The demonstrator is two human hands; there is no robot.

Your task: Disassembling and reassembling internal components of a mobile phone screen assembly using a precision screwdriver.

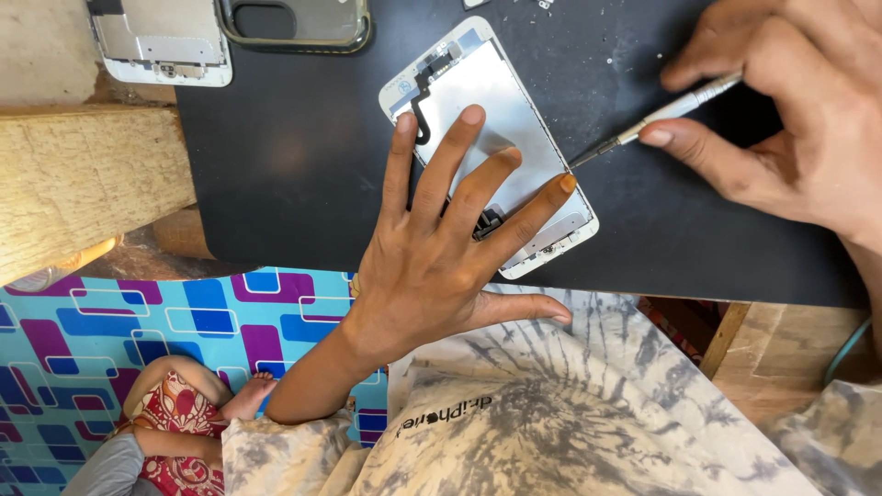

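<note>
On the bench (pixel 303 174), a dark mat carries a white phone screen assembly (pixel 514 110), lying face down and tilted, its metal backplate upward. The left hand (pixel 441 248) is spread flat, fingers (pixel 432 170) pressing the lower half of the assembly and pinning it to the mat; it grips nothing. The right hand (pixel 790 119) pinches a slim screwdriver (pixel 661 112) between thumb and fingers, the tip meeting the assembly's right edge. A black flex cable (pixel 424 96) runs along the upper left of the backplate. The assembly is judged thin, light and fragile: glass underneath will crack if flexed, and the cable tears easily. Hold it by the long edges or press flat on the backplate, clear of cable and connectors. Another phone housing (pixel 161 41) and a clear case (pixel 294 23) lie at the far end of the bench.
</note>
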